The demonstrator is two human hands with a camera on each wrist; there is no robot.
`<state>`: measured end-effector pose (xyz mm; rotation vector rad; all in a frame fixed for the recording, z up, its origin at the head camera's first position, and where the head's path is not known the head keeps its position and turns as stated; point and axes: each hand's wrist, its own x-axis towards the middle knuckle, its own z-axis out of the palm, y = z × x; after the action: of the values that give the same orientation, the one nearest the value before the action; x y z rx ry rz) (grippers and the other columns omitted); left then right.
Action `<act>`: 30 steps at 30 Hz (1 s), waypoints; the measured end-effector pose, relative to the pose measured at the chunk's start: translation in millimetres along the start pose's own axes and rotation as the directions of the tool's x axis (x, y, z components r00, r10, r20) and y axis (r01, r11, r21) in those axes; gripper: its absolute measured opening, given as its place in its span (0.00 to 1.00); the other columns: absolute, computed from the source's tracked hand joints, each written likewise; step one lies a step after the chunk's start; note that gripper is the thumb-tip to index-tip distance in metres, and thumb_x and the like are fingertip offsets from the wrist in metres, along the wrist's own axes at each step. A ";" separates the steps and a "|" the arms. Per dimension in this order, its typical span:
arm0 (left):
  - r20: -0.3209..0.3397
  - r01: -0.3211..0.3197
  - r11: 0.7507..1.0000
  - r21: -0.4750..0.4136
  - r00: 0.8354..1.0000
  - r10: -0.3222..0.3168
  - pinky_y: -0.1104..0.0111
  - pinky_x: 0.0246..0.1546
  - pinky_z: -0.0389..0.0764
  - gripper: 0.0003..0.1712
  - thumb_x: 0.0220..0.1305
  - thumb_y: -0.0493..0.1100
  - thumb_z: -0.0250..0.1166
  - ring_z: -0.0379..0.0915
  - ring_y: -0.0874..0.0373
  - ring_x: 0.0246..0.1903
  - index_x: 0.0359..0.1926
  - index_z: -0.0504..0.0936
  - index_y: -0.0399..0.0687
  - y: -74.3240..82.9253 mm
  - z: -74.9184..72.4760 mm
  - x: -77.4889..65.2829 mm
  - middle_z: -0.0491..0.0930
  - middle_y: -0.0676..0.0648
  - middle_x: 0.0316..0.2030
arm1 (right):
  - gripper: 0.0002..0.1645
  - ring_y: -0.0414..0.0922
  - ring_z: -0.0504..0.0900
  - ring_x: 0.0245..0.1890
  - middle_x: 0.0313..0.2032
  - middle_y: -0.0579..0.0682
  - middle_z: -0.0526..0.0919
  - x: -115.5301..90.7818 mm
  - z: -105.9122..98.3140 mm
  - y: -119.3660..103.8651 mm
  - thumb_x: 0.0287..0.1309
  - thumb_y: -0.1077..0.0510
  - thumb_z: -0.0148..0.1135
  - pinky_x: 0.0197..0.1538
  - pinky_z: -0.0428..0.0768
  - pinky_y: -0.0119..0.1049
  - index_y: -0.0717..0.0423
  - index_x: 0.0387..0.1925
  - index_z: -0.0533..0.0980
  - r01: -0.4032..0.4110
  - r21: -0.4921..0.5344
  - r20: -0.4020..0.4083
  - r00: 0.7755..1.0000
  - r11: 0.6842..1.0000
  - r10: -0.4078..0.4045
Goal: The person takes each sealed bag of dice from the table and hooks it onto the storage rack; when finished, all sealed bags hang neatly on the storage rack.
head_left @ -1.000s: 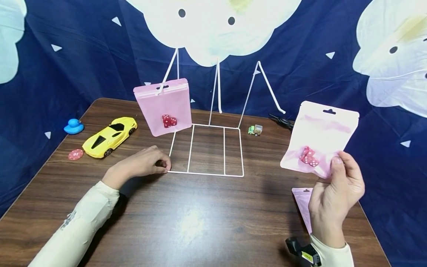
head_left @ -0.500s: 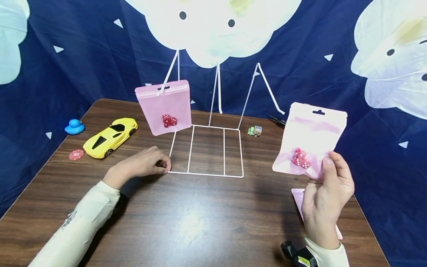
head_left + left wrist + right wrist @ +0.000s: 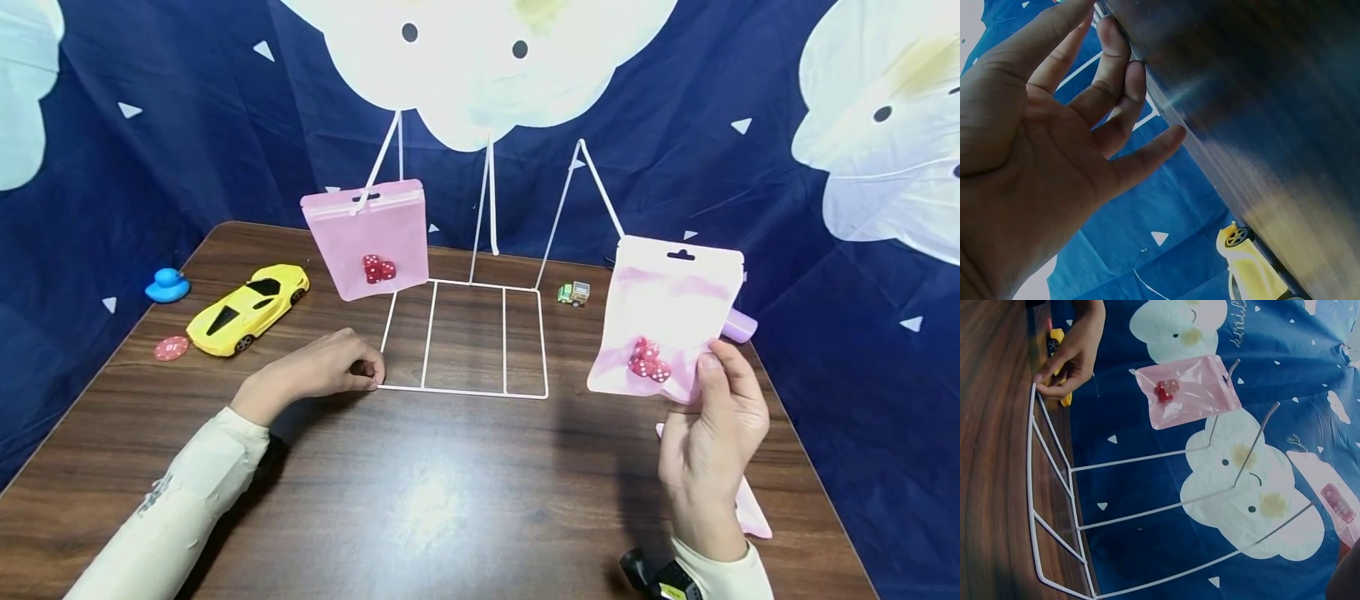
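In the head view my left hand (image 3: 318,367) pinches the front left corner of a white wire display rack (image 3: 465,392). The rack has three upright arms that bend forward at the top. A pink zip bag (image 3: 390,229) with several red dice (image 3: 379,269) hangs by its slot on the left arm. My right hand (image 3: 716,442) pinches the lower right corner of another pink zip bag (image 3: 671,300), held upright in the air with its slot at the top. Red dice (image 3: 649,360) lie at its bottom. That bag overlaps the tip of the rack's right arm in the head view.
Left on the table are a yellow toy car (image 3: 247,310), a blue duck (image 3: 167,286) and a red chip (image 3: 171,348). A small toy truck (image 3: 573,293) stands right of the rack. Behind my right hand are a purple object (image 3: 740,325) and a pink bag (image 3: 752,510), both partly hidden.
My right hand has carried its bag leftward, toward the rack's right arm, uncovering part of the purple object. The left hand stays at the rack's corner, and the hanging bag has hardly moved.
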<state>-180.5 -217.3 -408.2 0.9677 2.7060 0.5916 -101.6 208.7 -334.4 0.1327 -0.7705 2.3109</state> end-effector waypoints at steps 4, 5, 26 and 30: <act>0.000 -0.002 1.000 -0.001 1.000 0.002 0.57 0.46 0.67 0.15 0.63 0.36 0.76 0.70 0.61 0.33 0.29 0.84 0.63 -1.5 1.5 -0.6 0.73 0.64 0.25 | 0.09 0.53 0.85 0.44 0.46 0.68 0.82 -4.3 1.7 2.5 0.64 0.81 0.62 0.45 0.88 0.39 0.83 0.46 0.80 -0.018 0.001 0.018 1.000 1.000 0.018; 0.003 0.003 1.000 0.000 1.000 -0.003 0.57 0.47 0.67 0.15 0.63 0.36 0.76 0.70 0.61 0.33 0.29 0.84 0.63 -1.6 1.5 -0.6 0.73 0.64 0.25 | 0.09 0.53 0.86 0.43 0.46 0.68 0.82 -5.2 2.5 3.1 0.65 0.82 0.60 0.45 0.88 0.39 0.83 0.46 0.80 -0.023 0.004 0.022 0.999 1.000 0.023; -0.012 -0.025 1.000 0.002 1.000 0.025 0.58 0.46 0.68 0.14 0.63 0.38 0.77 0.70 0.62 0.33 0.30 0.85 0.63 -0.1 2.2 1.3 0.74 0.64 0.27 | 0.08 0.48 0.88 0.39 0.41 0.63 0.85 -16.9 19.4 18.8 0.66 0.79 0.63 0.44 0.88 0.36 0.80 0.45 0.82 -0.083 -0.057 0.101 0.991 0.995 0.089; -0.012 -0.015 1.000 0.002 1.000 0.015 0.57 0.46 0.68 0.14 0.62 0.37 0.77 0.70 0.60 0.35 0.30 0.84 0.63 -1.0 2.1 1.2 0.74 0.63 0.27 | 0.08 0.48 0.88 0.39 0.40 0.63 0.86 -19.9 20.4 23.8 0.67 0.79 0.62 0.44 0.88 0.36 0.79 0.45 0.83 -0.132 -0.066 0.119 0.983 0.989 0.139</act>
<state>-181.3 -216.5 -410.6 0.9894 2.7127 0.5992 -104.1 171.7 -335.3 0.2047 -0.9339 2.4238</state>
